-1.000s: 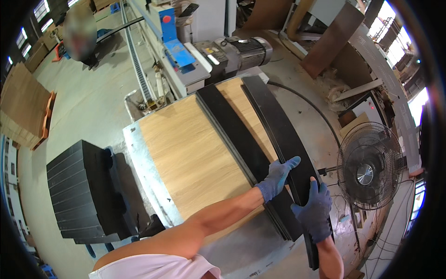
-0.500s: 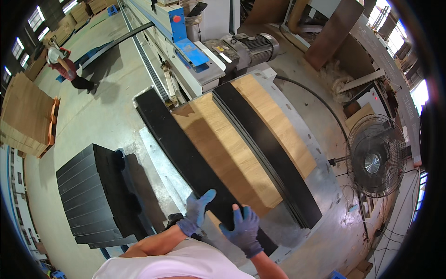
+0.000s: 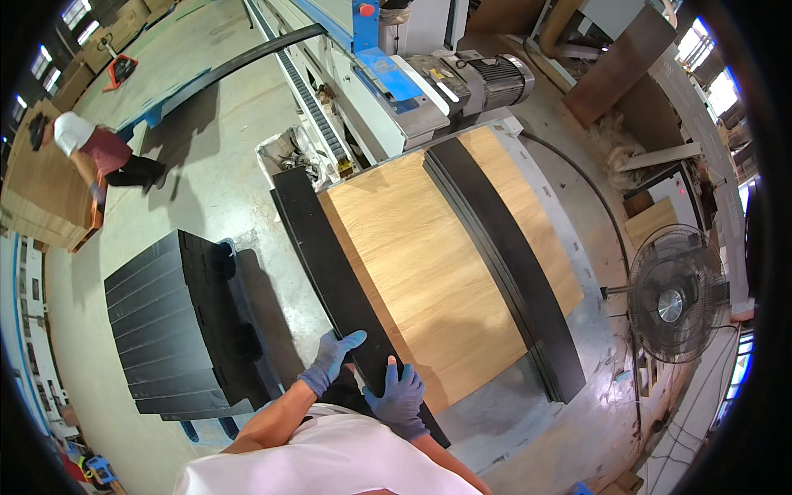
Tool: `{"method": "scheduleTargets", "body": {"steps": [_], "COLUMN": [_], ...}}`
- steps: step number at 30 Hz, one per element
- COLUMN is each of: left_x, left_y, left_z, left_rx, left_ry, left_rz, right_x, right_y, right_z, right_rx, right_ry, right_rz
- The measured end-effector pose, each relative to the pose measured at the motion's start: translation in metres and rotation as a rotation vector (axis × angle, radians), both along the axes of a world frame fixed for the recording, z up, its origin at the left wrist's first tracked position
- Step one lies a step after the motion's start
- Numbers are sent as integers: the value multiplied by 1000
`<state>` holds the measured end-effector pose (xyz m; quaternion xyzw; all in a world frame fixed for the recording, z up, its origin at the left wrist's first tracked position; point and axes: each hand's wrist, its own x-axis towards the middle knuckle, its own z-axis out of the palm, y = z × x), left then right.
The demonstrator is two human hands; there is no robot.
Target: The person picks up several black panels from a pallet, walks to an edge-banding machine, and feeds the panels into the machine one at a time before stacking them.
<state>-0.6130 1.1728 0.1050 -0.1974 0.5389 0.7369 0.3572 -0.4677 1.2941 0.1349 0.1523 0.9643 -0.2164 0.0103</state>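
A long black board [image 3: 330, 264] runs from near my body toward the far side, over the left edge of a wood-grain panel [image 3: 412, 223]. My left hand [image 3: 332, 359], in a blue-grey glove, grips its left edge with the thumb on top; the fingers beneath are hidden. My right hand [image 3: 400, 400], gloved alike, lies on the board's near part, fingers spread. Farther right, several black boards form a narrow stack [image 3: 513, 272] on the panel. To my left stands a larger stack of black boards [image 3: 169, 322].
Beyond the panel is a machine with a blue control plate [image 3: 392, 74] and a motor [image 3: 499, 78]. At right stands a fan [image 3: 672, 293], with a cable [image 3: 598, 190] curving across the floor. Another person [image 3: 103, 153] is at the left by a pallet stack [image 3: 41, 194].
Both hands and the held board have shifted left relative to the panel, and its shadow on the panel has narrowed. My view has swung left. The other person has moved nearer the pallet stack.
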Motion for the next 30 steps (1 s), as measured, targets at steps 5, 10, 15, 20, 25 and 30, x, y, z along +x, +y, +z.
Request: {"method": "scheduleTargets", "body": {"steps": [5, 10, 15, 20, 25, 30], "left_x": [-10, -28, -81, -119, -194, -273], "left_y": [-4, 6, 1, -41, -71, -98], "left_z": [18, 21, 20, 3, 21, 52], "left_rx": [59, 153, -559, -784, -891, -1378], "left_ry": [-8, -4, 247, 628, 947, 1283], "left_rz": [-11, -15, -805, -677, -98, -105], "right_x": [-8, -28, -33, -30, -36, -38], "right_y": [-8, 0, 7, 3, 1, 5], "right_z": [12, 34, -4, -8, -1, 4], "right_rx": [66, 211, 186, 195, 201, 167], "right_ry": [24, 115, 156, 167, 202, 192], "right_rz": [-21, -36, -58, -63, -71, -68]}}
